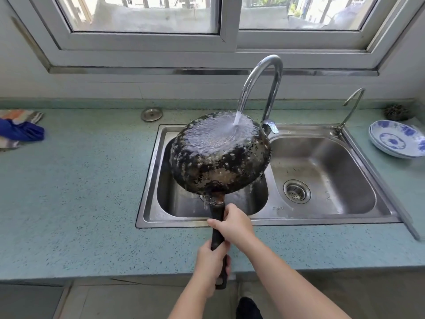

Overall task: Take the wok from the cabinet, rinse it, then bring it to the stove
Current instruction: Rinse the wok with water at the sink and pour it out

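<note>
Blackened upturned wok (218, 155), inside hidden, handle in clenched left hand (210, 261) and right hand (233, 224).

Wok (220, 162): underside black, mottled with pale silvery flecks; handle (217, 229) black.
Desk (80, 192): pale teal, finely speckled dark.
Sink (322, 166): plain brushed steel grey.
Faucet (264, 81): shiny chrome.
Plates (397, 141): white with blue floral pattern.
Cloth (20, 128): deep blue over orange, grey and white stripes.
Window frame (227, 26): light grey.
</note>
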